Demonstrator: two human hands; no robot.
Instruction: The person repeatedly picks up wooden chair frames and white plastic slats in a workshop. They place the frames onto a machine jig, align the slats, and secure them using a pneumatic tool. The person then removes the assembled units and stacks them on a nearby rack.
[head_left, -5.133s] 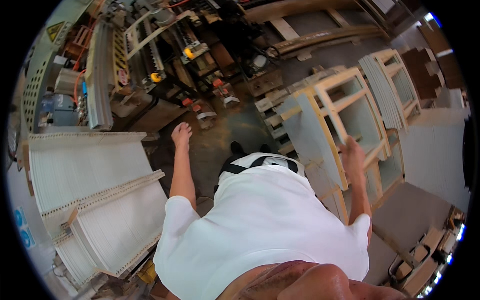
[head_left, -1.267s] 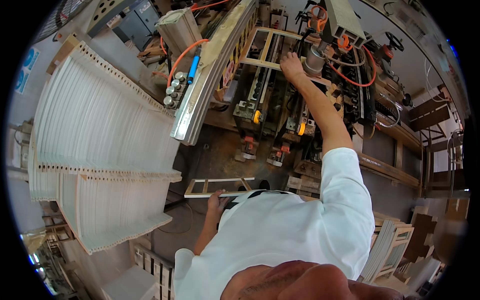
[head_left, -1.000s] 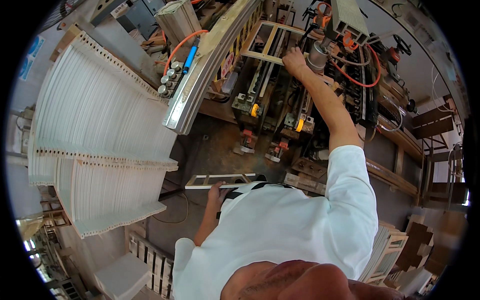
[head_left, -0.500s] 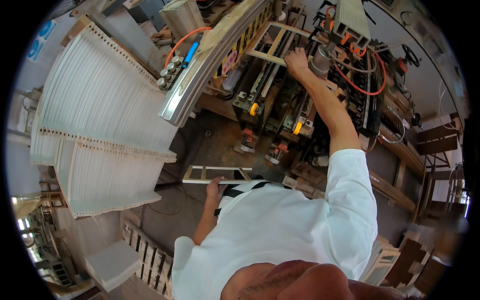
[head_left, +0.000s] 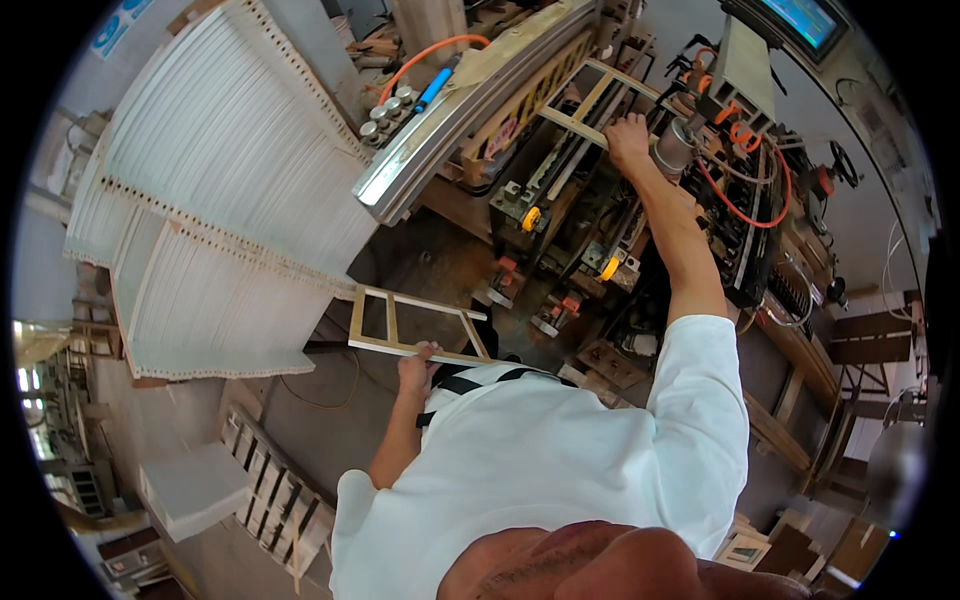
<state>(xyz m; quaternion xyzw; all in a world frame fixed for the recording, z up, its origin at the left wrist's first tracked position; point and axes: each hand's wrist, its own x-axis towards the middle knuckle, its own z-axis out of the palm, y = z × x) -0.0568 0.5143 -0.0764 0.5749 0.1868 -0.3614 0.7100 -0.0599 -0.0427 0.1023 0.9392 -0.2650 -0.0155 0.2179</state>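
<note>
Beside my waist, my left hand (head_left: 417,366) is closed around the near rail of a small wooden frame with white edges and crossbars (head_left: 392,349). That frame is held tilted, level with the lower part of the machine. My right arm is stretched far forward. At its end my right hand (head_left: 628,142) is closed on the near right corner of a second wooden frame (head_left: 573,123), which lies across the rails of the machine (head_left: 570,185). A grey metal cylinder (head_left: 674,146) stands just right of that hand. My right fingertips are partly hidden.
Tall stacks of white slats (head_left: 230,130) rise on the left. A long metal beam (head_left: 400,180) slants past the machine, with a blue marker-like tube (head_left: 432,90) on it. Orange hoses (head_left: 778,190) loop at the right. A wooden pallet (head_left: 275,495) lies at lower left.
The frame in my left hand has come up and tilted, so more of its openings show. My right hand stays on the corner of the other frame. The whole view has shifted slightly.
</note>
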